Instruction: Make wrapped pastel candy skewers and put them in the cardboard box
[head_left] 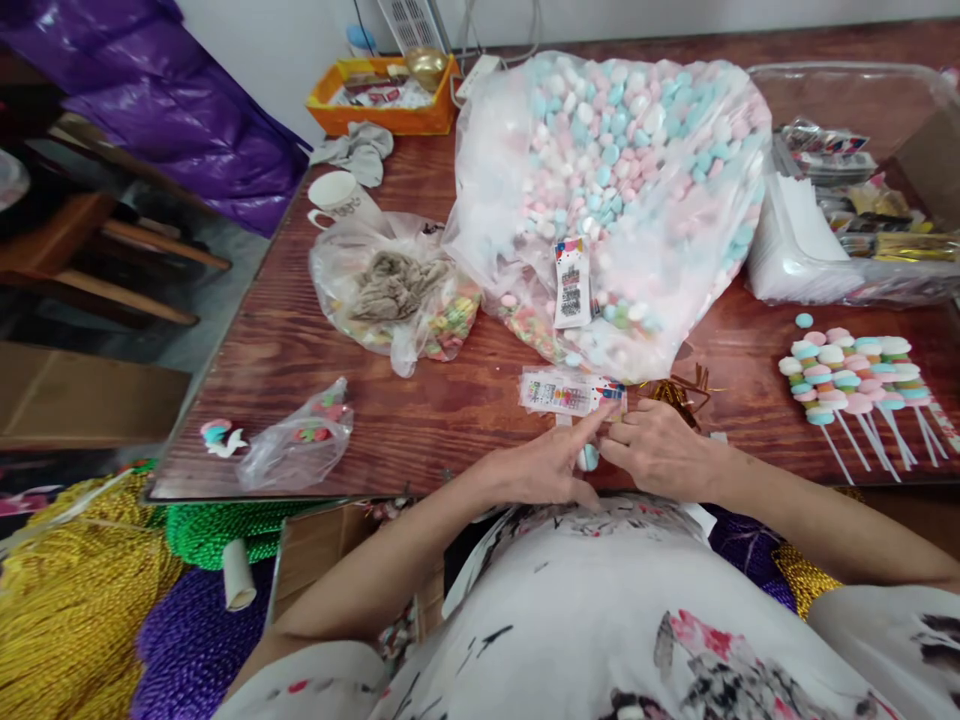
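Observation:
Both hands are close together at the table's front edge. My left hand [546,466] has its index finger stretched out to the right end of a clear printed packet [561,391] that lies flat, with its thumb apart below. Curled in beside that fingertip is my right hand [664,452], its fingers pinched together; whatever they grip is hidden. Between the hands a blue-and-white marshmallow [588,458] shows in part. Just behind the right hand lie gold twist ties [675,398]. A printed card strip [572,285] rests on the big bag of marshmallows [615,150].
Several marshmallow skewers [855,375] lie at the right, in front of a clear plastic bin [795,270] of packaging. At left are a candy bag [450,325], a small clear bag [304,435], a mug [341,195] and an orange tray [382,118] farther back.

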